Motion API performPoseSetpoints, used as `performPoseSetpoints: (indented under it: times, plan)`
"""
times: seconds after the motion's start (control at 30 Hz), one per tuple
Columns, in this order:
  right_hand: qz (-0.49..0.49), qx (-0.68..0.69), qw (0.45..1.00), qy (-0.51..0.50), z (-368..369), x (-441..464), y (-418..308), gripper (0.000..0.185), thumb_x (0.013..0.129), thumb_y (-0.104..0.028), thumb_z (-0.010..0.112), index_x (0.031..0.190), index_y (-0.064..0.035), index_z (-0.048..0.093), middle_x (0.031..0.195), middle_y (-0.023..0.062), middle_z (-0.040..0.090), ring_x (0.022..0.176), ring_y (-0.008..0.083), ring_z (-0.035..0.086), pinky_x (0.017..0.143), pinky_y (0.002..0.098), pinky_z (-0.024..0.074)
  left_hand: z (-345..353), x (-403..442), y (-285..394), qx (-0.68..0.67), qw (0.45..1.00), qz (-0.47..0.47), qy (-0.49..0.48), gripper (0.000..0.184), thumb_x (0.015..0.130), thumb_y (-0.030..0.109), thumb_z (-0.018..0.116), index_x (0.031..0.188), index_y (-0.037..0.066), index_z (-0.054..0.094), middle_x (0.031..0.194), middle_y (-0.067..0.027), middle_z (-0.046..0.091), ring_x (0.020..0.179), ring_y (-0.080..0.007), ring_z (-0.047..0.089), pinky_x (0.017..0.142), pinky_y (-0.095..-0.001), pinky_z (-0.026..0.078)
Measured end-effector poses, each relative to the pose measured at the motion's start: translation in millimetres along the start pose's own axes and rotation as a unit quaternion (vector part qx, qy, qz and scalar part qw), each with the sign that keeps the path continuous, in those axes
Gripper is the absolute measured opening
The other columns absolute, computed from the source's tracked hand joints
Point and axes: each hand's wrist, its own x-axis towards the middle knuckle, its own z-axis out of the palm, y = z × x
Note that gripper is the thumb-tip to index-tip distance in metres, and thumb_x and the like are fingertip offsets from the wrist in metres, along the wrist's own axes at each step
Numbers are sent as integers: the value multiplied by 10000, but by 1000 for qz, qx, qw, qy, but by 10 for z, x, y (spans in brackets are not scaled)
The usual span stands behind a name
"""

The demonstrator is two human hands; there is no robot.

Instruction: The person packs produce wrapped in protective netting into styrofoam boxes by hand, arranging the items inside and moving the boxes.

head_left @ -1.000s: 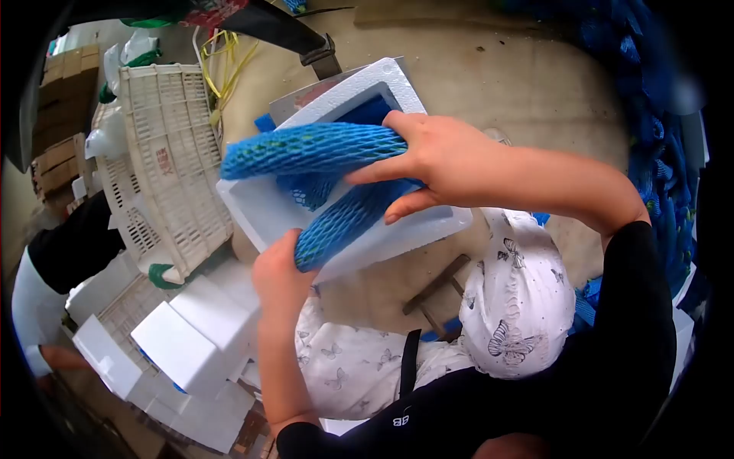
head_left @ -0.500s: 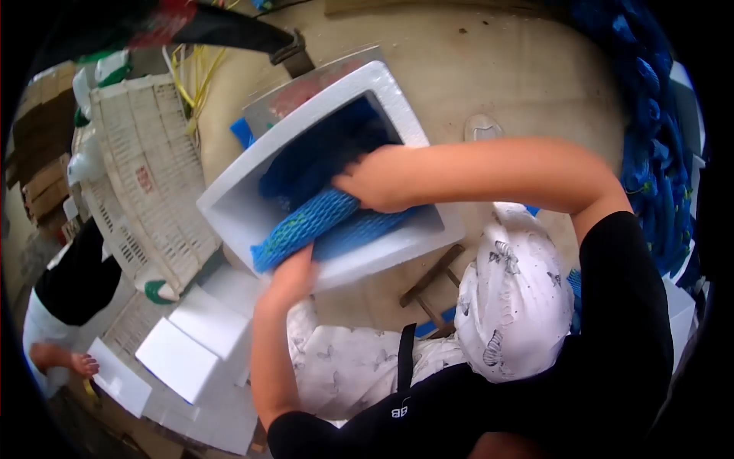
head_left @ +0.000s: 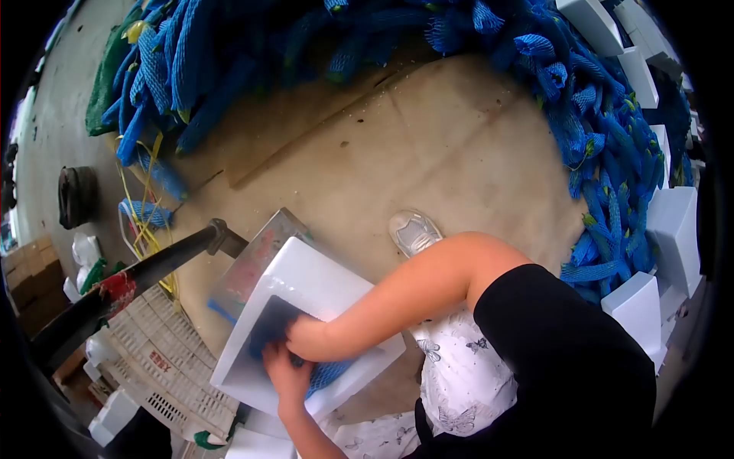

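Observation:
A white foam box (head_left: 359, 284) stands tilted on a metal platform (head_left: 264, 245) in front of me. Both of my hands are inside it. My right hand (head_left: 307, 337) reaches down near the dark blue contents, its fingertips hidden. Close beside it, my left hand (head_left: 288, 376) is bent over the same spot, and I cannot make out whether it holds anything. A blue net-sleeved piece (head_left: 329, 376) lies in the box's lower part, partly under my right forearm.
Piles of blue net-sleeved produce (head_left: 612, 191) curve along the far and right sides. White foam boxes (head_left: 674, 233) stand at the right. A black bar (head_left: 164, 264) crosses the left, above a pale plastic crate (head_left: 164, 359). Yellow straps (head_left: 157, 252) hang nearby.
The view has swung towards the far and right piles. The blue net-sleeved pieces my hands held over the box are now down inside it, and both hands have moved deeper in, close together.

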Motion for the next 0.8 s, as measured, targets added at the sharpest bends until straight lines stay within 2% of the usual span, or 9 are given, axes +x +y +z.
performPoseSetpoints:
  times: [0.07, 0.17, 0.23, 0.3, 0.37, 0.43, 0.53, 0.63, 0.8]
  plan:
    - [-86, 51, 986, 131, -426, -324, 83, 162, 795, -151, 578, 916, -62, 638, 921, 62, 633, 838, 230, 596, 682, 333, 461, 117, 78, -8, 34, 998, 56, 8, 328, 750, 151, 667, 1026, 5, 564, 1055, -179, 553, 999, -400, 518, 867, -441, 421]
    - [-157, 84, 908, 380, -872, -866, 524, 179, 776, -131, 579, 950, -105, 614, 982, 36, 622, 820, 212, 589, 689, 327, 464, 465, -115, -236, -107, 992, -52, 48, 382, 792, 157, 646, 1129, 13, 540, 1136, -183, 553, 1054, -359, 536, 924, -414, 417]
    - [54, -26, 883, 466, -1025, -1203, 1301, 308, 769, -151, 619, 1077, -150, 608, 1034, 50, 589, 932, 204, 590, 751, 357, 479, 180, -117, 35, -198, 974, -108, -14, 777, 676, 292, 756, 1341, 48, 438, 1296, -224, 461, 1203, -397, 423, 1042, -451, 311]
    - [394, 91, 790, 460, -1089, -1439, 2204, 524, 784, -227, 650, 1287, -262, 508, 1224, 123, 497, 1058, 314, 557, 803, 438, 489, 100, -245, 62, -53, 995, -1, -86, 897, 636, 393, 778, 1377, 52, 403, 1357, -268, 371, 1246, -437, 340, 1060, -539, 242]
    - [603, 115, 685, 392, -1210, -1604, 3183, 758, 796, -459, 666, 1447, -380, 285, 1291, 232, 421, 1127, 389, 536, 873, 451, 485, 205, -387, 102, -39, 996, -12, -75, 903, 630, 435, 775, 1365, 53, 415, 1363, -275, 350, 1254, -442, 318, 1053, -569, 226]
    - [699, 40, 627, 340, -1277, -1599, 3890, 804, 767, -572, 656, 1449, -409, 261, 1285, 238, 416, 1037, 439, 576, 896, 453, 485, 310, -394, 171, -20, 998, -26, -54, 911, 624, 476, 772, 1354, 54, 427, 1369, -281, 330, 1262, -446, 297, 1047, -599, 210]
    - [716, 119, 534, 433, -1267, -1408, 4091, 753, 706, -494, 713, 1372, -398, 374, 1298, 236, 406, 1047, 440, 575, 890, 444, 496, 287, -421, 206, -26, 998, -39, -47, 865, 629, 488, 774, 1304, 48, 460, 1363, -271, 339, 1273, -433, 293, 1066, -601, 168]
    - [664, 103, 566, 477, -1008, -1661, 3854, 656, 687, -366, 727, 1288, -386, 464, 1233, 193, 429, 1008, 399, 578, 875, 425, 499, 280, -393, 272, -55, 998, -37, -22, 853, 635, 498, 771, 1294, 46, 471, 1359, -258, 355, 1268, -433, 306, 1067, -602, 161]
    - [602, 23, 748, 278, -287, -2204, 2397, 719, 659, -164, 736, 1303, -362, 484, 1165, 158, 429, 1060, 378, 516, 845, 457, 488, 302, -419, 249, -38, 998, -40, -12, 881, 652, 515, 756, 1324, 31, 457, 1345, -233, 383, 1245, -424, 329, 1072, -590, 171]
